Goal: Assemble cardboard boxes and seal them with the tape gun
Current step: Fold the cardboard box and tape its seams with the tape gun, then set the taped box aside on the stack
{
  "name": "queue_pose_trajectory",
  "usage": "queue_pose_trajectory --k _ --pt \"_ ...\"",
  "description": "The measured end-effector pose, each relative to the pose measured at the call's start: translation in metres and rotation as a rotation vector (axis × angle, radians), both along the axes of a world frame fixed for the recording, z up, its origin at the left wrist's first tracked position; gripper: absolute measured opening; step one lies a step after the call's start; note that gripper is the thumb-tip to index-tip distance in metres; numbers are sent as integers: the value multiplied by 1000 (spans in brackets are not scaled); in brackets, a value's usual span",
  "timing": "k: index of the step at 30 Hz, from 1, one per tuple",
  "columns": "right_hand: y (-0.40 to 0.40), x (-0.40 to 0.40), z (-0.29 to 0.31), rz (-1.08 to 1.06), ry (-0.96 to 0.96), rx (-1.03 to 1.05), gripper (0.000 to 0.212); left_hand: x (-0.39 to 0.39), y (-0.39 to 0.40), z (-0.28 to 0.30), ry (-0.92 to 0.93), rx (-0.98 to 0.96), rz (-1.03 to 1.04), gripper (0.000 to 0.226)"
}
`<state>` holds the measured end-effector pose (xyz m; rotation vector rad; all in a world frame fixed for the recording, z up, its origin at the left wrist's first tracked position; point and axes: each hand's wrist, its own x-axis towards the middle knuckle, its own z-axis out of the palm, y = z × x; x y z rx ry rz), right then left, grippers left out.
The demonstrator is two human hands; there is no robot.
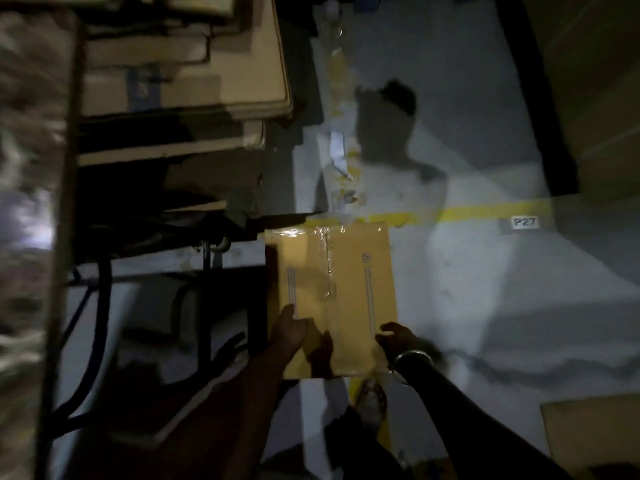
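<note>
The brown cardboard box [332, 292] looks matt, with a glossy clear tape strip [327, 261] on top, above a smooth grey floor [485, 271].

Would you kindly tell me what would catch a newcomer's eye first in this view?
The lit cardboard box at centre, clear tape along its seam, held at its near end by the left hand and right hand. Beyond it, a yellow floor line with a P27 label; flat cardboard stacks upper left.

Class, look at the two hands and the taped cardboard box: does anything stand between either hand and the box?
Nothing visible does. The left hand and right hand are both already at the near end of the cardboard box, one at each side.
</note>
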<state>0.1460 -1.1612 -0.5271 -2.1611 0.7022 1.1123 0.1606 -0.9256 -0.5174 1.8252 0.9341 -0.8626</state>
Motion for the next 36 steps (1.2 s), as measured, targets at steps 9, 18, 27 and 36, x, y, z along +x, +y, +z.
queue_pose_trajectory --k 9,18,27,36 --pt "52 20 289 39 -309 109 27 30 -30 265 -341 -33 -83 38" --pt "154 22 425 99 -615 175 23 7 46 395 -681 -36 -110 28" --pt "372 -18 478 104 -813 109 19 -46 280 458 -913 -129 -20 23" --pt "590 -55 514 231 -779 323 23 -109 491 484 -969 -51 365 13"
